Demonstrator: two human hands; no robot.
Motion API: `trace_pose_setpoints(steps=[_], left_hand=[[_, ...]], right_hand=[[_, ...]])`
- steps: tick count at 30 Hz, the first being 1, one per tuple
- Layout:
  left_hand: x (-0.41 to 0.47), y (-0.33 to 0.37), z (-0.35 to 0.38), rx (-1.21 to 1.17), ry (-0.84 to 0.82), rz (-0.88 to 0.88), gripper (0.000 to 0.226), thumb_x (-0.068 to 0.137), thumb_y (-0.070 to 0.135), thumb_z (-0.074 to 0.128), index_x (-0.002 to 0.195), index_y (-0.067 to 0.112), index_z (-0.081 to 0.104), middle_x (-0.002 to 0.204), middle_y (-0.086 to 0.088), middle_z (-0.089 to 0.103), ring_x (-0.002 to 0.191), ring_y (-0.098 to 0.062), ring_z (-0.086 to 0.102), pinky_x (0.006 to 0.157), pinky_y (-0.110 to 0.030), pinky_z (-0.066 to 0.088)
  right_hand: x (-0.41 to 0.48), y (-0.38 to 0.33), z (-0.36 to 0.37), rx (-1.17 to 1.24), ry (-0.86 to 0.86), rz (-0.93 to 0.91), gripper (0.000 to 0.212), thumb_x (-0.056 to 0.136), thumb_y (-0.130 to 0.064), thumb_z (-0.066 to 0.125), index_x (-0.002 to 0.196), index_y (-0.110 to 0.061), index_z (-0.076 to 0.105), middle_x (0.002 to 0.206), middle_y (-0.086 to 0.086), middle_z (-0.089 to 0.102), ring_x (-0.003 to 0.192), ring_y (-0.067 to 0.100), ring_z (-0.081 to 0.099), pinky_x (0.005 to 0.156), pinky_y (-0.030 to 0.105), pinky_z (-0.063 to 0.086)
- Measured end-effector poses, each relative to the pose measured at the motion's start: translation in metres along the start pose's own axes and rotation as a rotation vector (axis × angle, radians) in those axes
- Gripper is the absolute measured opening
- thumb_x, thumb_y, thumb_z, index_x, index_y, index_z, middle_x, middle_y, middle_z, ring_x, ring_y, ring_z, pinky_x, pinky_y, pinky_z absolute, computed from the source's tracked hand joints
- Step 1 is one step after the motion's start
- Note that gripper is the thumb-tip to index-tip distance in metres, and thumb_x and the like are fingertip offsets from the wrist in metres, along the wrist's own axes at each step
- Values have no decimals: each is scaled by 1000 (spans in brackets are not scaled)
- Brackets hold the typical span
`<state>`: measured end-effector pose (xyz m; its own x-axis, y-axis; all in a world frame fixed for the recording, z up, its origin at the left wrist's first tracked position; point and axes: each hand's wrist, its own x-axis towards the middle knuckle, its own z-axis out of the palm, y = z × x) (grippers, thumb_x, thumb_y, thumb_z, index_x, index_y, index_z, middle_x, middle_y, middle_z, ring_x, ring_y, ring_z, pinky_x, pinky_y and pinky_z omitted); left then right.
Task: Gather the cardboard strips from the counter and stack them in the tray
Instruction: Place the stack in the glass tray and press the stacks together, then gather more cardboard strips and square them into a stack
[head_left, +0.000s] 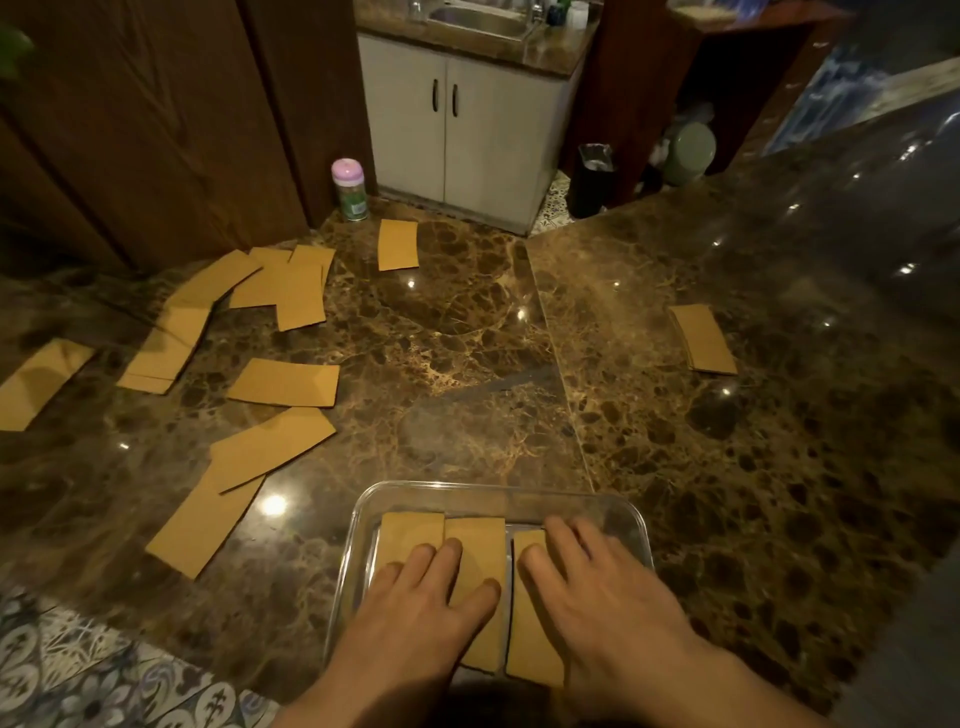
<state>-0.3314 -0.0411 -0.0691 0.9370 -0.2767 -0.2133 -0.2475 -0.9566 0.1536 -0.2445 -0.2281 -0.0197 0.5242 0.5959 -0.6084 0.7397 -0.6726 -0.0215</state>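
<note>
Item 1, nearest: a clear glass tray stands on the desk at its near edge. Three cardboard strips lie in it side by side, their long sides running near to far: the left strip, the middle strip and the right strip.

Item 2: the left hand lies flat on the left and middle strips, fingers straight and spread, clamped on nothing. The right hand lies flat on the right strip, fingers stretched toward the tray's far right corner, also clamped on nothing. The two hands are near each other but apart.

Item 3, left of the tray: an overlapping pair of strips lies loose on the desk. Beyond it is a lone strip, and another strip lies at the left edge of the view.

Item 4, farther left: a scattered cluster of strips, several overlapping. The count cannot be told.

Item 5, right side, well apart from the tray: a neat stack of strips.

Item 6, far centre: a single strip, and just beyond it a pink-capped bottle stands upright.

Item 7, background: a white cabinet with a sink on top.
</note>
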Motion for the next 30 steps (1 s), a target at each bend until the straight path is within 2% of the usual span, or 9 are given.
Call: trace_pose_setpoints(steps=[3,8,11,15,19,22,25,28,30], left_hand=[[3,0,4,-15,-47,1,63,56,61,84,108,36,59,109,-11,68,85,-25,65,56,-36,55],[4,0,2,14,-16,10,57,54,46,86,104,36,61,106,-11,70,82,-22,68,52,-35,56],[3,-1,1,32,-22,24,41,66,42,71,106,36,61,107,-12,71,84,-23,69,52,-36,56],[3,-1,2,34,19,-28,36,74,39,45,107,36,61,109,-12,72,87,-24,71,54,-35,57],[4,2,0,29,-45,27,50,61,42,77,108,36,62,107,-12,71,84,-23,71,53,-35,57],[5,1,3,20,-41,8,59,53,43,87,106,37,64,106,-11,72,83,-22,71,53,-34,57],[1,4,-6,-18,-52,-31,45,68,42,72,111,37,60,114,-12,70,91,-23,69,60,-36,58],[6,8,-18,2,-90,-60,41,98,29,39,138,31,37,149,-18,35,128,-35,43,96,-51,44],[5,9,-25,-20,-86,-59,38,95,28,39,132,31,46,135,-15,43,117,-33,51,87,-48,48]], right_hand=[[3,-4,3,22,12,-2,104,76,-49,83,151,-15,20,166,17,10,148,43,16,125,51,20],[1,-6,3,81,-18,45,101,83,-47,80,155,-22,15,171,16,-11,154,49,0,124,54,19],[-2,-3,1,175,-52,62,99,80,-41,84,150,-27,16,169,12,-22,149,48,21,115,53,39],[-5,-1,-2,296,-34,55,84,80,-27,84,141,-24,27,167,5,-14,136,40,46,105,51,50],[-7,-3,2,345,32,81,73,87,-27,79,143,-20,32,165,1,-9,139,33,45,109,45,49],[-8,-3,2,335,20,86,76,90,-29,78,148,-20,29,169,1,-14,143,31,40,112,44,46],[-10,-5,-5,331,-5,86,76,91,-35,75,150,-20,29,171,3,-14,146,28,38,114,40,44],[-13,-6,-8,322,-36,95,76,91,-41,71,151,-26,28,172,0,-13,146,22,40,113,36,41],[-13,-8,-7,256,-41,89,73,96,-39,64,156,-28,22,173,-2,-17,146,20,42,117,36,36]])
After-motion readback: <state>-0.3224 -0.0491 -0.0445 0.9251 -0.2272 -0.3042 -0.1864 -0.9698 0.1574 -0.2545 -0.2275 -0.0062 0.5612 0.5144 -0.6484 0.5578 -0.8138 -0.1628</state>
